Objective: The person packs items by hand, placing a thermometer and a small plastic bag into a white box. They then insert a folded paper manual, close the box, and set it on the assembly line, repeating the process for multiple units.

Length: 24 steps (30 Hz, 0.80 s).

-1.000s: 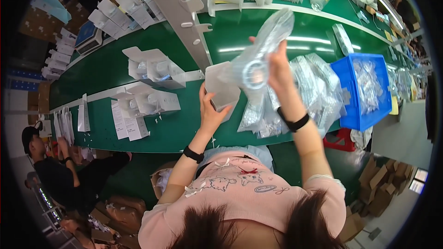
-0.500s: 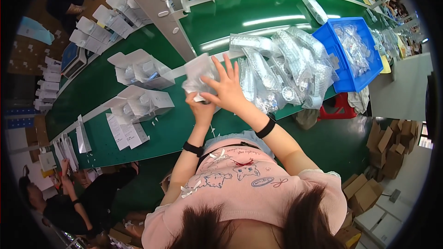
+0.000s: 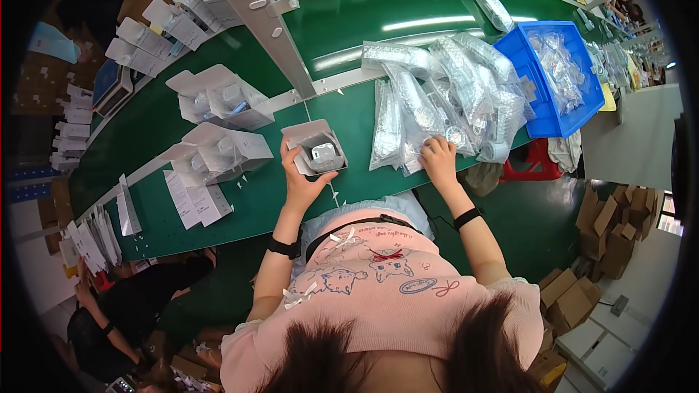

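Your left hand [image 3: 300,178] grips near edge of small open grey cardboard box [image 3: 314,147], plastic-wrapped part inside, on green desk [image 3: 255,204] just ahead of you. Your right hand [image 3: 439,159] curls on clear plastic bags [image 3: 437,94] heaped right of box; whether it pinches one, cannot tell.

Risks: one-handed hold, box may tip and spill part; slippery bags may slide off desk edge.

Box opening faces up, flap away from you; long axis roughly left-right.

Green table [image 3: 349,113], blue bin [image 3: 526,113], white box [image 3: 314,147], clear silvery bags [image 3: 437,94]
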Available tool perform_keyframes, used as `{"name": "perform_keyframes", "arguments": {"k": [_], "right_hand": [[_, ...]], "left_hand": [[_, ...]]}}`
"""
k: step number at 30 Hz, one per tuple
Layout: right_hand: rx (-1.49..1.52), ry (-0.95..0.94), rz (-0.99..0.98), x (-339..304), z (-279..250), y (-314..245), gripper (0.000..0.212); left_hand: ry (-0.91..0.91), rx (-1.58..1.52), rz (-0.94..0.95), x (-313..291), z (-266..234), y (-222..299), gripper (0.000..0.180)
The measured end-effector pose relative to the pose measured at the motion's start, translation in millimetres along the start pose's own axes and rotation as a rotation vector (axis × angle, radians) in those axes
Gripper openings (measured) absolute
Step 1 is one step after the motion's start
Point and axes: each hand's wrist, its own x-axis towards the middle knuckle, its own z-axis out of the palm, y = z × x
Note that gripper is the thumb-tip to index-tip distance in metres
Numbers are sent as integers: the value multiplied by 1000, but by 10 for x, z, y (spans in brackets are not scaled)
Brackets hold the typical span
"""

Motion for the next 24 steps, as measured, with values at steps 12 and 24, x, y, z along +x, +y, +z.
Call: {"name": "perform_keyframes", "arguments": {"k": [12,24], "right_hand": [[583,-205,132,720,-1476,-571,14],[283,-124,-951,1207,-836,-1532,24]], "left_hand": [[-14,169,-5,199,-290,279,17],[24,24,-406,388,-308,232,16]]}}
